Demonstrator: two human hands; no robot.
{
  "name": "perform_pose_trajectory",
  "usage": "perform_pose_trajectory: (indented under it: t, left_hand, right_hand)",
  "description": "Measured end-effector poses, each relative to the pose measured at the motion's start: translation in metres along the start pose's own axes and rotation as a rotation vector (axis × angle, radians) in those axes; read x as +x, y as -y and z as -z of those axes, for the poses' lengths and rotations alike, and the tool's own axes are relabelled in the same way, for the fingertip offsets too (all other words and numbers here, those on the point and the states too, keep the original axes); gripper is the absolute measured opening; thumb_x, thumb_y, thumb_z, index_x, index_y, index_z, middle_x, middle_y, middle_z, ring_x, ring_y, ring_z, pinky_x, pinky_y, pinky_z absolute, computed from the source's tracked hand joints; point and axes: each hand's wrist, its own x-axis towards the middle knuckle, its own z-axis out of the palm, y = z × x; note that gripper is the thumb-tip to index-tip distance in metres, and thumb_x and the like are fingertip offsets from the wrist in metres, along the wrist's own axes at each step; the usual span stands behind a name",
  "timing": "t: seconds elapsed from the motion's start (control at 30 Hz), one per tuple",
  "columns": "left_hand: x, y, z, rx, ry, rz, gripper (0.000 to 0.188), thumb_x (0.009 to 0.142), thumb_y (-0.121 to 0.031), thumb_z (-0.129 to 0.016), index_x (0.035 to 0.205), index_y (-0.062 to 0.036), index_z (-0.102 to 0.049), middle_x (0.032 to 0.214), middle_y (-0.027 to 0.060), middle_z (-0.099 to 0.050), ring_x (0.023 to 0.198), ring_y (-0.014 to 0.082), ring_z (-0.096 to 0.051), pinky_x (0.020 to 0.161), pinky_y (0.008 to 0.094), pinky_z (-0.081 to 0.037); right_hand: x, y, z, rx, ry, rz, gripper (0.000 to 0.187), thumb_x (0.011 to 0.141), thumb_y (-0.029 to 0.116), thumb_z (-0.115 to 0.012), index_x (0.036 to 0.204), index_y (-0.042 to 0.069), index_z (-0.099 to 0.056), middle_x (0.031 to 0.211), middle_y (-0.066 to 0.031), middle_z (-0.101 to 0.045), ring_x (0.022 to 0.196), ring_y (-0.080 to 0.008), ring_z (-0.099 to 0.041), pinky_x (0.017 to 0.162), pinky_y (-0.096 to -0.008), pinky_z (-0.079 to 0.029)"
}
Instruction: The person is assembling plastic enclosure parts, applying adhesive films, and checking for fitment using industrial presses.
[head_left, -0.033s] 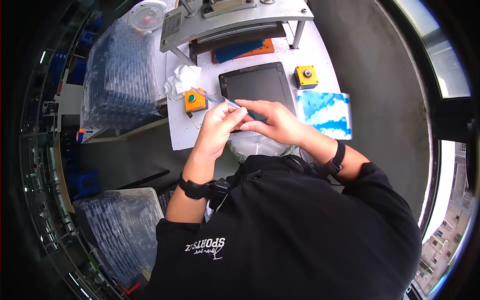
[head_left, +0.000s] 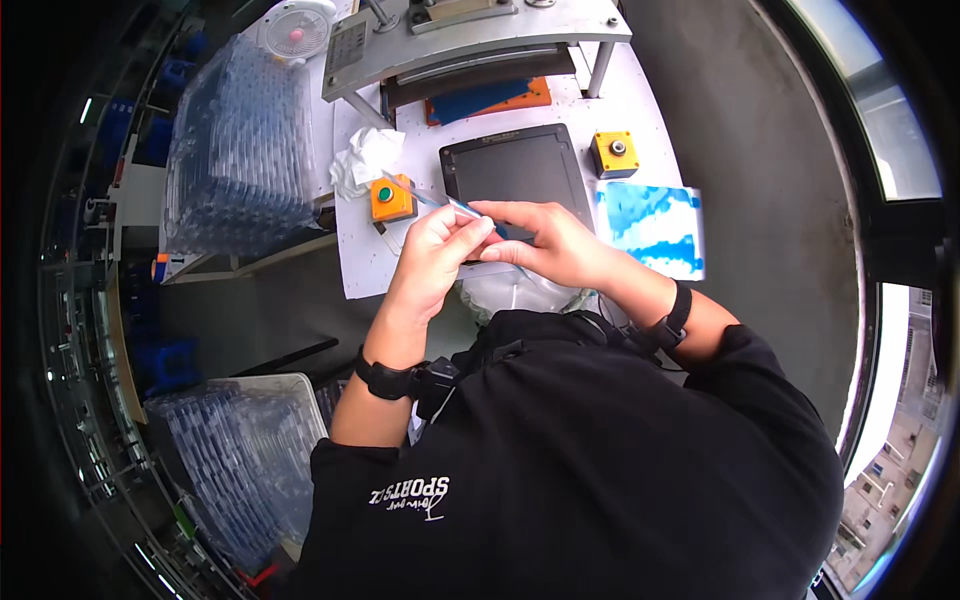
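My left hand (head_left: 432, 250) and right hand (head_left: 545, 240) pinch a thin clear plastic strip (head_left: 440, 203) above the bench's (head_left: 365, 265) near edge; it looks light, flimsy and slippery, best held by its edges.

I see the tray (head_left: 518, 168) in the middle of the table (head_left: 360, 262), a button box (head_left: 391, 198) to its left and another (head_left: 614, 153) to its right. The press (head_left: 470, 35) stands behind it, and the crumpled cloth (head_left: 364, 160) lies behind the left box.

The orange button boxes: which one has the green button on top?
The orange box on the left, beside the crumpled white cloth. The box on the right has a grey button.
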Motion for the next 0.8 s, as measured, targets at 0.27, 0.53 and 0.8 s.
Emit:
perform_pose_trajectory:
  t: [0.27,0.53,0.8]
  left_hand:
    - [-0.012,-0.001,0.014,0.297,0.050,-0.017,0.015,0.094,-0.003,-0.045,0.101,0.0029,-0.058,0.090,0.0119,-0.067,0.087,0.0184,-0.066,0.083,0.0307,-0.051]
    - [-0.030,0.001,0.050,0.331,-0.100,-0.025,0.018,0.096,-0.017,-0.052,0.089,-0.0006,-0.057,0.074,0.0058,-0.062,0.073,0.0139,-0.062,0.071,0.0278,-0.049]
    - [-0.108,0.049,0.287,0.077,-1.192,0.100,0.019,0.090,-0.021,-0.052,0.094,-0.0034,-0.057,0.077,0.0059,-0.060,0.081,0.0216,-0.065,0.071,0.0363,-0.052]
  right_hand:
    - [0.039,0.011,0.000,-0.035,0.178,-0.377,0.024,0.088,0.020,-0.065,0.094,-0.003,-0.066,0.081,-0.0085,-0.065,0.078,-0.0126,-0.061,0.066,-0.0289,-0.048]
    - [0.080,-0.003,0.021,0.078,0.424,-0.383,0.023,0.090,0.024,-0.062,0.078,0.005,-0.066,0.067,0.0005,-0.061,0.058,-0.0063,-0.050,0.055,-0.0231,-0.042]
    - [0.129,-0.169,0.053,0.338,0.009,-0.733,0.017,0.093,0.022,-0.058,0.090,0.006,-0.063,0.073,-0.0029,-0.064,0.057,-0.0074,-0.057,0.049,-0.0201,-0.047]
